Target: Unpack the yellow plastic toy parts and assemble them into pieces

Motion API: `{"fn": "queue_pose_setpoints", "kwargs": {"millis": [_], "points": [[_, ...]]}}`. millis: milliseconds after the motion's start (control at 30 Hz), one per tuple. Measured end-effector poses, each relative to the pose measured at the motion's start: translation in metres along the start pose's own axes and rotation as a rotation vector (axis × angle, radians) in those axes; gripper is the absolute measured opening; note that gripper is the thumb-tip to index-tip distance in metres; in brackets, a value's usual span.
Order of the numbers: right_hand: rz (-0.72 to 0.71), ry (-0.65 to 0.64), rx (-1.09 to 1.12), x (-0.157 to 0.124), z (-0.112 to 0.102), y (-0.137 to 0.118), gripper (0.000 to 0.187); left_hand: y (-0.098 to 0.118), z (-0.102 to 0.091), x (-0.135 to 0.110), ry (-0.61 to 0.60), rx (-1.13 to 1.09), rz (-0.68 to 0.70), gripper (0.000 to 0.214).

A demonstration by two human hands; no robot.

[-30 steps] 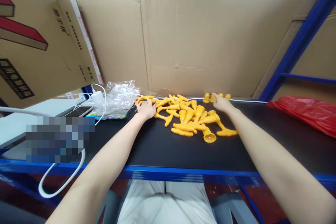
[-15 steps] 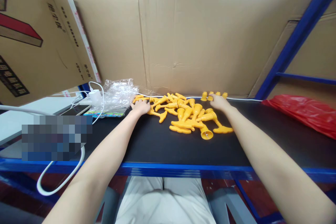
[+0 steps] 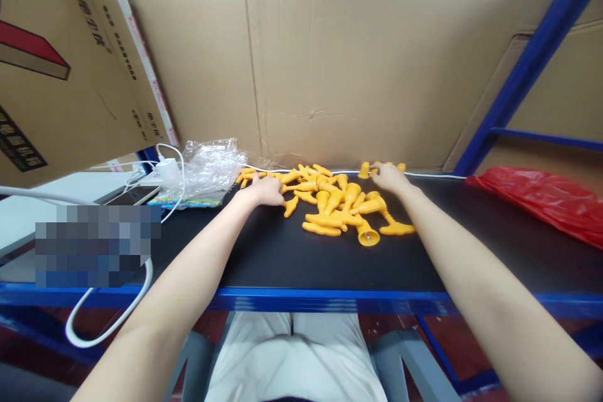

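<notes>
Messy pile of yellow T-handled pieces [image 3: 351,195]
All kinda glossy, lying jumbled on the black table [image 3: 282,264], one flared end facing front; small yellow cup-like bits [image 3: 364,170] stand behind.

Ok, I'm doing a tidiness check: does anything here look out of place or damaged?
A white cable loops down over the blue front rail at left, where it could snag. The cardboard panel has a ragged top edge. The yellow pieces lie jumbled, but none looks visibly broken.
</notes>
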State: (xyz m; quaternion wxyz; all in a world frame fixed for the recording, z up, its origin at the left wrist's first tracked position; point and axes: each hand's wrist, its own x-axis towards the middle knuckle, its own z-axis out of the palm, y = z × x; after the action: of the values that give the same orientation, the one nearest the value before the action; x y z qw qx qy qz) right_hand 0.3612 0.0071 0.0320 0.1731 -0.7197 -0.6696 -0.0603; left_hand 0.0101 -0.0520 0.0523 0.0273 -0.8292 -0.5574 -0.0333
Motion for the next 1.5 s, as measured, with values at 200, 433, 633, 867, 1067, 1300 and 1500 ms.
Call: {"fn": "queue_pose_setpoints", "kwargs": {"millis": [200, 433, 633, 867, 1067, 1300, 1500], "points": [[-0.019, 0.051, 0.042, -0.003, -0.01, -0.009, 0.043, 0.01, -0.001, -0.007, 0.003, 0.066, 0.057, 0.013], [-0.177, 0.258, 0.243, -0.018, -0.038, -0.056, 0.036, 0.01, -0.014, -0.002, 0.334, -0.46, 0.072, 0.015], [-0.594, 0.319, 0.484, -0.055, -0.06, -0.11, 0.03, 0.024, -0.017, -0.001, 0.485, -1.354, 0.154, 0.037], [-0.81, 0.302, 0.569, -0.087, -0.069, -0.137, 0.034, 0.041, -0.022, -0.01, 0.392, -1.503, 0.285, 0.038], [-0.704, 0.367, 0.384, -0.077, -0.052, -0.128, 0.023, 0.04, -0.011, -0.008, 0.57, -0.944, 0.074, 0.068], [-0.757, 0.448, 0.084, -0.077, -0.051, -0.124, 0.018, 0.044, -0.005, -0.018, 0.757, -0.169, 0.341, 0.038], [-0.854, 0.468, 0.0, -0.086, -0.051, -0.136, 0.022, 0.046, -0.002, -0.016, 0.793, -0.128, 0.329, 0.029]]}}
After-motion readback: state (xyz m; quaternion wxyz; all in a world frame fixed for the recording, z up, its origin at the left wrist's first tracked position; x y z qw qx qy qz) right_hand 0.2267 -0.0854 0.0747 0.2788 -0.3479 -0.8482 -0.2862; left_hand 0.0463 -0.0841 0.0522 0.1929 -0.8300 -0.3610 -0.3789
